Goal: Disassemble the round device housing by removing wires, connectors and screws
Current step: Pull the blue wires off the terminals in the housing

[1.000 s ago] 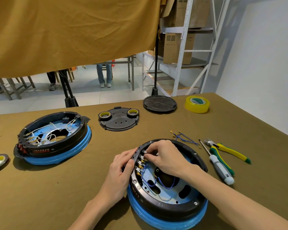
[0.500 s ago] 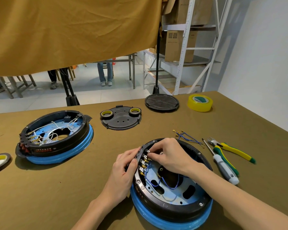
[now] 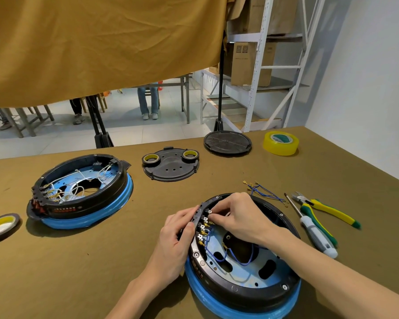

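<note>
Head view, looking down at a cloth-covered surface (image 3: 101, 261). Nearest the person sits the housing (image 3: 247, 288), a round black ring on a blue base, open on top, with a metal plate inside. Along its left inner rim runs a row of small brass connectors (image 3: 204, 229), with thin blue wires (image 3: 240, 261) looping from them across the plate.

Left hand (image 3: 175, 236) rests against the outer left rim, fingers curled over the edge beside the connector row, bracing the housing. Right hand (image 3: 237, 215) reaches in from above with fingers bent down to the upper connectors; its grip looks like a fingertip pinch on one connector, though the fingertips are partly hidden.

The housing looks rigid and fairly heavy, stable enough to hold by its rim. The connectors are tiny and probably tight on their tabs; they are best taken by the metal sleeve, not the wire. The wires are soft and thin, and could tear if tugged.

To the right lie a bundle of loose wires (image 3: 260, 192), a screwdriver (image 3: 313, 233) and pliers (image 3: 327, 210). A second housing (image 3: 78, 192) sits to the left, well apart.
</note>
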A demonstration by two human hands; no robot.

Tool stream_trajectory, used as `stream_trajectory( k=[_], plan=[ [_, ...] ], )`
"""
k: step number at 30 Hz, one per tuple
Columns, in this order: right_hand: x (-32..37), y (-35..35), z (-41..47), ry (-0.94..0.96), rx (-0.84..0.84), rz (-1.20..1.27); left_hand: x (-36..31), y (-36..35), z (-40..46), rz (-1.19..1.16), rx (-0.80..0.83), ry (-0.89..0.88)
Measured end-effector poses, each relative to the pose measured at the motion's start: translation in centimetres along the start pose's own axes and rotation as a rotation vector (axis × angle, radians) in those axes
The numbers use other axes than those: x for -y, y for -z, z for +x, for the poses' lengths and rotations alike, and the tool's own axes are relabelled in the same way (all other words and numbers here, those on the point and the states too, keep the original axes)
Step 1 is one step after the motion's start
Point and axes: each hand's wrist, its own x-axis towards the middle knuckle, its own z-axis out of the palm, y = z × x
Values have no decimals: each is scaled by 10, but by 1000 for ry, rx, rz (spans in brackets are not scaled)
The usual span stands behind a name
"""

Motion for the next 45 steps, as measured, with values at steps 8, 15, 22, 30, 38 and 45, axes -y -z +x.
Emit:
stream_trajectory(
  k=[8, 15, 22, 30, 38, 45],
  plan=[
    [5, -15, -5, 10, -122, -142, 0, -1, 0, -3, 2, 4],
    [0, 1, -2, 11, 23, 0, 1, 0, 0, 6, 5, 10],
    [0, -1, -3, 15, -12, -48, -1, 0, -1, 8, 9, 6],
    [2, -8, -8, -46, -89, -117, 1, -2, 1, 0, 4, 3],
    [4, 1, -7, -73, 7, -203, -2, -2, 0, -14, 4, -1],
    [6, 8, -4, 74, 54, -317, -2, -1, 1, -7, 9, -3]
  ],
)
